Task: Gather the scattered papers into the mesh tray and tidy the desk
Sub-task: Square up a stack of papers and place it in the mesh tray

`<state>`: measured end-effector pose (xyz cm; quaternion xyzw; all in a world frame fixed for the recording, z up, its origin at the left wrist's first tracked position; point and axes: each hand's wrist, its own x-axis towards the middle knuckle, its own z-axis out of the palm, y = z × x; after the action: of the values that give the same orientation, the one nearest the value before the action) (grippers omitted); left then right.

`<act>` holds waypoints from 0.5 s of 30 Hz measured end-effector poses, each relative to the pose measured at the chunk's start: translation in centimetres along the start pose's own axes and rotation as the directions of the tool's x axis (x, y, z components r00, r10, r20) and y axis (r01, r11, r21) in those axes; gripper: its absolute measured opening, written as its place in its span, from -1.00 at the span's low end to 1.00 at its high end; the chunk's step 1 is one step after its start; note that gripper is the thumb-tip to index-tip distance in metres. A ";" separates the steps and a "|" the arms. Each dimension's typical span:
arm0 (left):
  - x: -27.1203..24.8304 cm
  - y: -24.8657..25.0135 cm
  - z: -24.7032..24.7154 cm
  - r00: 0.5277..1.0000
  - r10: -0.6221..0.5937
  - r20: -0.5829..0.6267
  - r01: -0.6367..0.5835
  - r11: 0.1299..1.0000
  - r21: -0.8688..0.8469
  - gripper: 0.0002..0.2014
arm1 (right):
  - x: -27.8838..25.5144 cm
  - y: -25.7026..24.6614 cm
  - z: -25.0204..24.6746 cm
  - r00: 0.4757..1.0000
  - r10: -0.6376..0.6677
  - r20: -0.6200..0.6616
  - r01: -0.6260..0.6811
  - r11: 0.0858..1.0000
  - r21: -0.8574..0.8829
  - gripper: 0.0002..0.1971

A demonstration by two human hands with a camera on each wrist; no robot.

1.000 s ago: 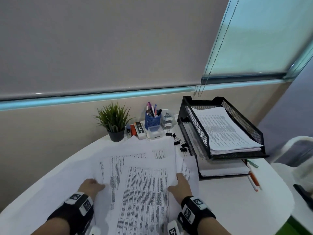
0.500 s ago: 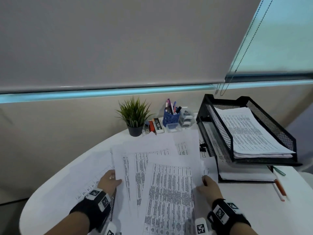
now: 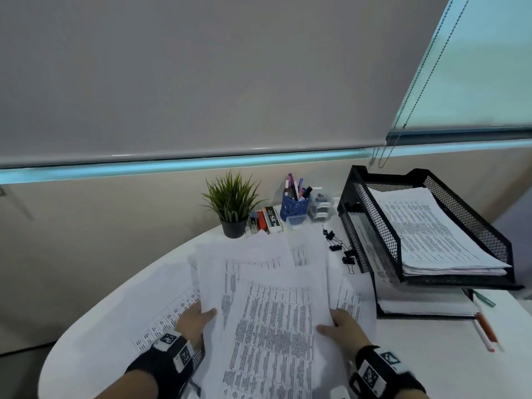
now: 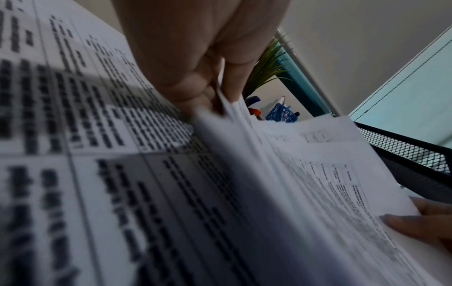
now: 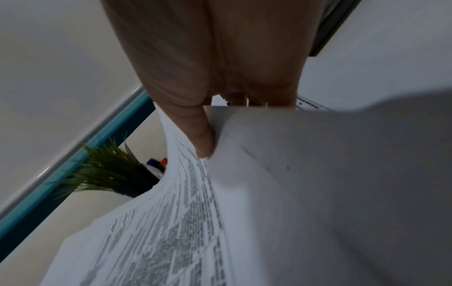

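A loose bundle of printed papers [image 3: 267, 306] is held off the white desk [image 3: 431, 364] between both hands. My left hand [image 3: 198, 315] pinches its left edge, thumb on top; the left wrist view shows the fingers [image 4: 195, 91] under the sheets [image 4: 305, 183]. My right hand [image 3: 342, 326] pinches the right edge, and its thumb [image 5: 203, 139] presses the papers [image 5: 183, 222]. More sheets [image 3: 161, 300] still lie flat at the left and one [image 3: 349, 300] at the right. The black two-tier mesh tray [image 3: 380, 240] stands at the right with a paper stack [image 3: 431, 234] in its top tier.
At the back stand a small potted plant [image 3: 233, 203], a blue pen cup [image 3: 295, 204], a stapler and small boxes [image 3: 266, 220]. Black binder clips [image 3: 341, 249] lie beside the tray. Pens [image 3: 485, 332] lie on the desk right of the lower tier.
Both hands have drawn the spread sheets together and lifted them as a bundle; thumbs now sit on top of the edges. The head view has swung left and down.
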<state>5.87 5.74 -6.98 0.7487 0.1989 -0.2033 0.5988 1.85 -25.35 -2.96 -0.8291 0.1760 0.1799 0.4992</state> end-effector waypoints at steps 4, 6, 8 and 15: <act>0.2 -1.0 -0.4 0.999 0.035 0.019 -0.036 0.999 0.030 -0.21 | -0.5 -0.2 0.6 0.999 0.033 0.001 -0.033 0.997 0.069 -0.62; 0.3 -1.3 -0.3 0.997 0.076 -0.007 -0.075 0.995 0.070 -0.08 | -0.7 -0.4 0.8 1.000 -0.005 0.029 0.003 0.998 0.067 -0.72; 0.1 -1.1 -0.1 0.995 0.096 -0.033 -0.093 0.992 0.088 -0.27 | -0.9 -1.0 0.9 0.997 -0.067 0.037 0.067 0.998 0.021 -0.86; -0.1 -0.5 -0.3 0.997 -0.056 0.045 0.056 0.998 0.000 -0.50 | -1.0 -1.2 1.0 0.998 -0.046 0.044 0.039 0.989 0.145 -0.87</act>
<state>5.51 6.12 -7.31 0.7375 0.2064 -0.2367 0.5978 1.38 -23.80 -2.03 -0.7901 0.1590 0.1758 0.5654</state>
